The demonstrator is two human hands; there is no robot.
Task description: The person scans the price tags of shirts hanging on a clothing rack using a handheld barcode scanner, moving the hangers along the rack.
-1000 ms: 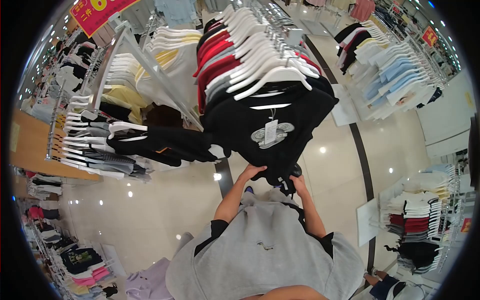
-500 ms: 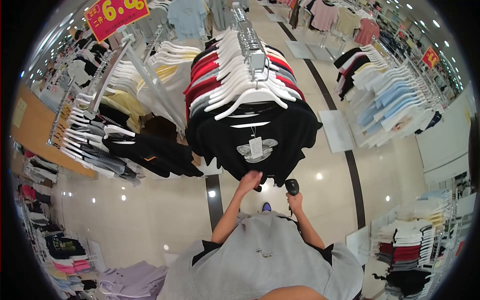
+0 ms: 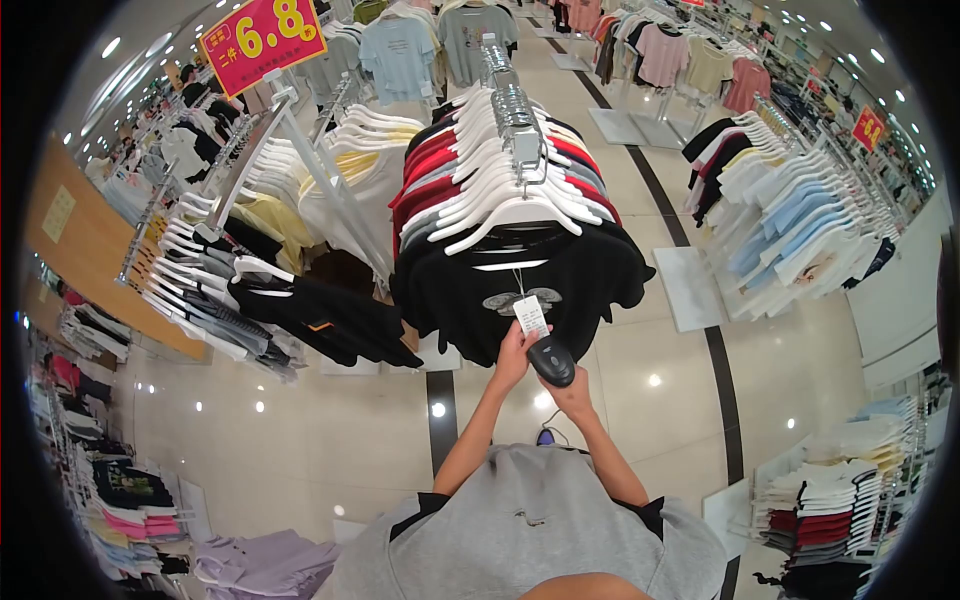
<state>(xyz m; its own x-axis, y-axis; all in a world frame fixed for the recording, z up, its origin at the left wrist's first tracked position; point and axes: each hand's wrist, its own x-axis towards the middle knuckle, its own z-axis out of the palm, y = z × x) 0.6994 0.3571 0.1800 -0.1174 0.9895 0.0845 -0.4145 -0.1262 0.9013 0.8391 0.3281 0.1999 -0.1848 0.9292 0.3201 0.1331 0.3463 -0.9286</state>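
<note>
A black T-shirt (image 3: 600, 275) with a grey print hangs on a white hanger (image 3: 513, 212) at the front of the middle rack. From its neckline a string holds a white paper tag (image 3: 530, 316). My left hand (image 3: 514, 355) pinches the tag's lower edge in front of the shirt. Just to the right, my right hand (image 3: 570, 393) is wrapped round a black handheld scanner (image 3: 551, 361), whose head is beside the tag and partly overlaps the fingers of my left hand.
More hanging shirts fill the metal middle rack (image 3: 524, 150). On the left stand another rack (image 3: 245, 165) and a red price sign (image 3: 263, 42); on the right, a rack of light shirts (image 3: 800, 215). A lilac garment (image 3: 265, 562) lies low at the left.
My left hand has moved up from the shirt's hem to the tag. The scanner in my right hand has come left and up, close to the tag. The view has shifted slightly.
</note>
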